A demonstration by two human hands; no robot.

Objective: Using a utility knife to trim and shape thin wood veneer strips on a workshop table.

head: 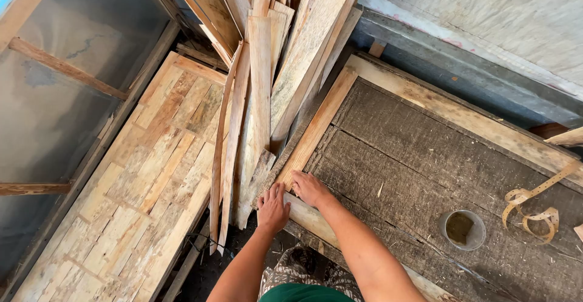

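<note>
My left hand (272,208) lies palm down on the corner of a dark, rough wooden panel (419,168), fingers spread on its edge beside a short weathered board (260,174). My right hand (308,188) presses on the pale wooden frame strip (316,129) that borders the panel, fingers curled over its lower end. Neither hand lifts anything. A stack of long thin wood slats (267,77) leans just beyond both hands.
A flat panel of patched light boards (152,174) lies at left. A small round tin (463,229) with dark contents sits on the dark panel at right, near a curled tan strap (534,208). A grey wall sheet (61,101) stands at far left.
</note>
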